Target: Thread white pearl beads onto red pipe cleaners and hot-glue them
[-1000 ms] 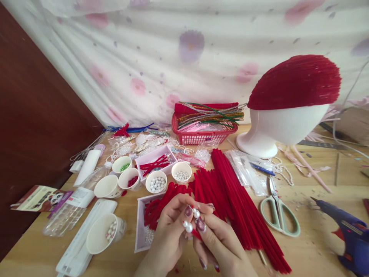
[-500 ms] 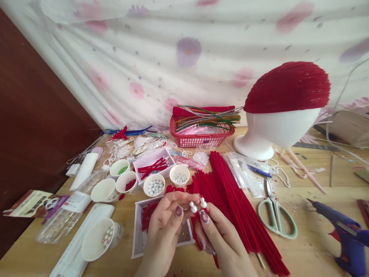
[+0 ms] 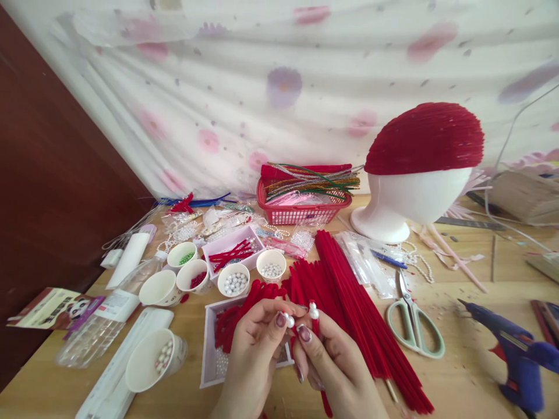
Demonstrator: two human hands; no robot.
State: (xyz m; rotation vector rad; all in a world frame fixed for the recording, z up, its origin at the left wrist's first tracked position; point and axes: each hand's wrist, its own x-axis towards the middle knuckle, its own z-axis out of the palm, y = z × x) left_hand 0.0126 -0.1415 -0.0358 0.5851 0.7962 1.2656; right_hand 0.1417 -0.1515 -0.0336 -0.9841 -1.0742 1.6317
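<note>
My left hand (image 3: 253, 355) and my right hand (image 3: 334, 366) meet low in the middle, over a pink tray (image 3: 209, 349) of red pieces and pearls. Both are closed in pinches. The left fingertips hold a white pearl bead (image 3: 289, 319). The right fingers grip a red pipe cleaner (image 3: 315, 326) tipped with another pearl (image 3: 312, 311). Just behind the hands lies a big pile of red pipe cleaners (image 3: 349, 297).
Paper cups of beads (image 3: 236, 279) and another pink tray (image 3: 231, 247) stand at left-centre. A red basket (image 3: 301, 209), a white foam head with a red cap (image 3: 419, 169), scissors (image 3: 414, 326) and a blue glue gun (image 3: 515, 355) sit around the wooden table.
The two pearls were pinched together between both hands; now they are slightly apart, one per hand. The hands rose a little, then settled, and the camera tilted so the scene shifted down.
</note>
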